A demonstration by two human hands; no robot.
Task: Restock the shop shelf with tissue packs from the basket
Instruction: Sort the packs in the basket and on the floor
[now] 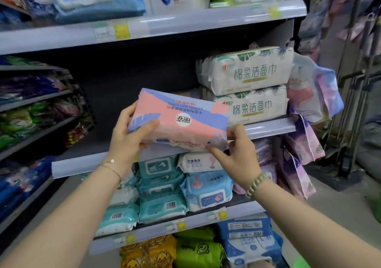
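Both bare forearms reach up and forward from the bottom corners, converging toward the middle. The left hand is raised with its back to the camera, thumb lying along the near face of what it holds and fingers wrapped out of sight behind — a firm clasp at the left end. A thin gold chain bracelet circles that wrist. The right hand sits slightly lower, palm turned inward, thumb up on the right end and index finger stretched leftward underneath. A pale green beaded bracelet rings the right wrist.
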